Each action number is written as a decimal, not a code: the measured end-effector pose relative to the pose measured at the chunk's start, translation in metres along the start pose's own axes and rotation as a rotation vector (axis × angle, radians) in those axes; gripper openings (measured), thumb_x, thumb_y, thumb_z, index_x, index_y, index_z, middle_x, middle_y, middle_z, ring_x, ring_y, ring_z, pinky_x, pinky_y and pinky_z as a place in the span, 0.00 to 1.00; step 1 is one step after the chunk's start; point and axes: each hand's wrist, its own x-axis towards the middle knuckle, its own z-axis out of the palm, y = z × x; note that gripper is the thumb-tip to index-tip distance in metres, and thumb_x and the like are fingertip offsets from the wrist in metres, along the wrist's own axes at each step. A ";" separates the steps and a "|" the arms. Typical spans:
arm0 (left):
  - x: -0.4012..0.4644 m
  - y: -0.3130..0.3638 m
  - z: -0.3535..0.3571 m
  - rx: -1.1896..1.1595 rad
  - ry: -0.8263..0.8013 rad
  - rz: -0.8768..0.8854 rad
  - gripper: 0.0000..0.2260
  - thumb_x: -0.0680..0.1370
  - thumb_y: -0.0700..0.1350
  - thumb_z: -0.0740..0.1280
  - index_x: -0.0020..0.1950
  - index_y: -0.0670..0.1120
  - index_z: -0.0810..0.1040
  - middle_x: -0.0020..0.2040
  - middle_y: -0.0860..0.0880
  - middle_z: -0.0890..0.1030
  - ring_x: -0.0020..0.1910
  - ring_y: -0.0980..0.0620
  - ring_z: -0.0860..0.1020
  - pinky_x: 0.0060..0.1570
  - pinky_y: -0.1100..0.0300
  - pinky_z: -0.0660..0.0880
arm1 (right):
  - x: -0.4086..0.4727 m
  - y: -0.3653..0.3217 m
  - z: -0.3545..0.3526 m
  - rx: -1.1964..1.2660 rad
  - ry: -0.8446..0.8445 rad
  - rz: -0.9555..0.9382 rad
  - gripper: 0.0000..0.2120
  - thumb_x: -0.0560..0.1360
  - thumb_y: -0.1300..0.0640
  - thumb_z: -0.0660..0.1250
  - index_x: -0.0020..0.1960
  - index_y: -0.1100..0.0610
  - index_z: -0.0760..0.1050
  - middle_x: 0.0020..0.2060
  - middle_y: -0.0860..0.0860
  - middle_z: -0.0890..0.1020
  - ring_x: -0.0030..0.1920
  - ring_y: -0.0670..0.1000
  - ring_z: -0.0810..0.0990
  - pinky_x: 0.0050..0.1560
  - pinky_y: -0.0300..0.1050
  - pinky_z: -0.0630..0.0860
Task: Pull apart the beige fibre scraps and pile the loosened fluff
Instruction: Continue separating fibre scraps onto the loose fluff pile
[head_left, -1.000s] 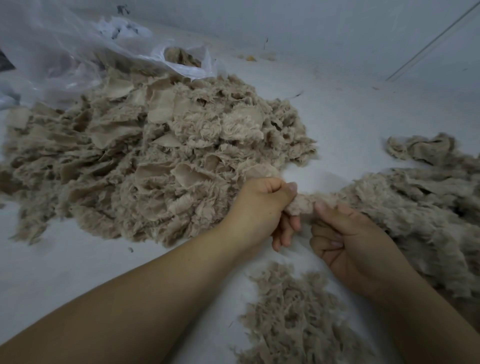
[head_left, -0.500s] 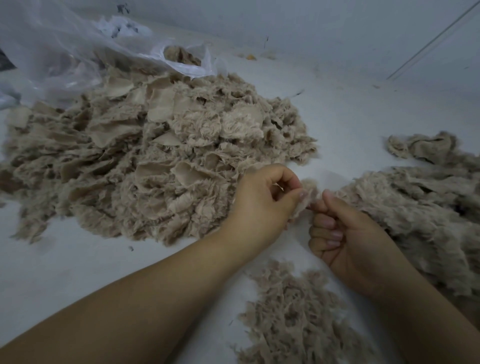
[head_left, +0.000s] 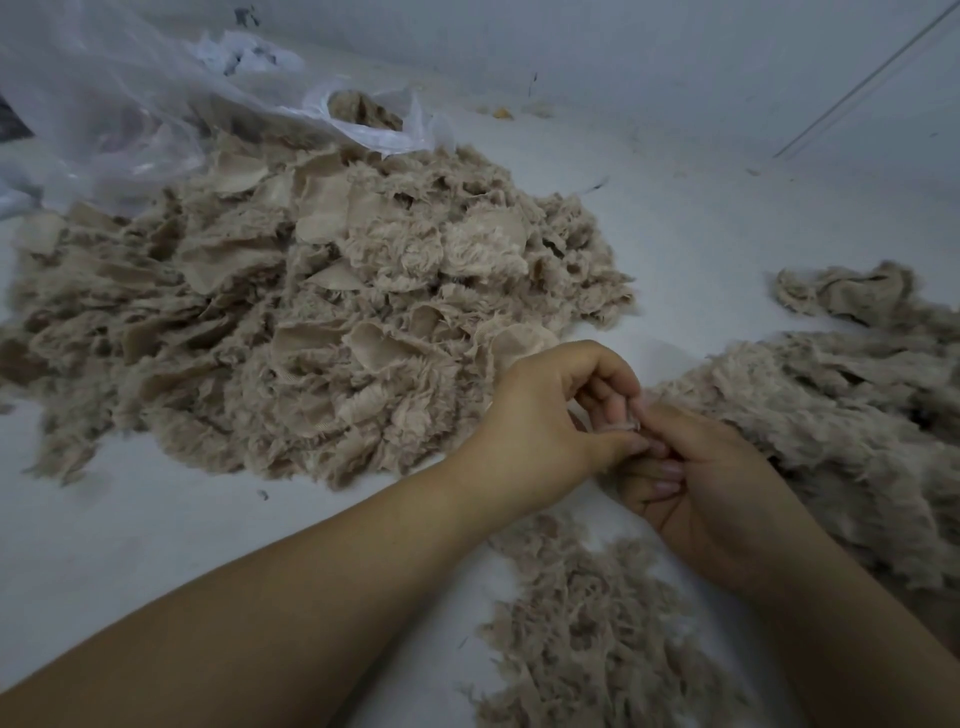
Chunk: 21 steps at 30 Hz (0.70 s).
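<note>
Left hand (head_left: 545, 421) and right hand (head_left: 696, 483) meet fingertip to fingertip, both pinching one small scrap (head_left: 626, 415) between them. Fluff pile (head_left: 587, 639) lies directly below the hands, nearer the viewer. Big scrap heap (head_left: 322, 322) sits left; another heap (head_left: 841, 415) right.

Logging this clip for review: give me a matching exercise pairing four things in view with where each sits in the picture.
Things:
1. big heap of beige scraps
2. clear plastic bag
3. small pile of loosened fluff
4. long furry mass

Places:
A. near edge, below the two hands
B. right side, beyond the right hand
C. far left corner
D. centre left, beyond the left hand

Pairs: 1-D, 2-C, 3-A, 4-B
</note>
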 end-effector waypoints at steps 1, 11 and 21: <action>0.000 -0.001 0.001 -0.020 -0.010 -0.015 0.13 0.67 0.30 0.76 0.49 0.37 0.79 0.37 0.44 0.78 0.37 0.49 0.77 0.36 0.53 0.76 | 0.000 0.000 0.000 0.005 -0.005 0.004 0.08 0.69 0.56 0.68 0.35 0.60 0.76 0.25 0.48 0.68 0.20 0.40 0.61 0.19 0.31 0.58; 0.004 -0.002 -0.004 -0.163 0.202 -0.250 0.10 0.75 0.28 0.66 0.42 0.43 0.76 0.35 0.45 0.73 0.32 0.52 0.73 0.35 0.52 0.78 | -0.003 0.002 0.000 -0.042 -0.029 -0.089 0.15 0.74 0.58 0.63 0.31 0.54 0.82 0.24 0.46 0.65 0.23 0.41 0.59 0.23 0.32 0.58; 0.004 -0.006 -0.003 -0.165 0.105 -0.380 0.04 0.77 0.37 0.70 0.45 0.38 0.77 0.31 0.42 0.74 0.22 0.52 0.72 0.22 0.59 0.75 | -0.001 0.005 -0.005 0.036 -0.045 -0.077 0.08 0.73 0.58 0.63 0.38 0.61 0.73 0.24 0.48 0.64 0.22 0.41 0.61 0.22 0.33 0.60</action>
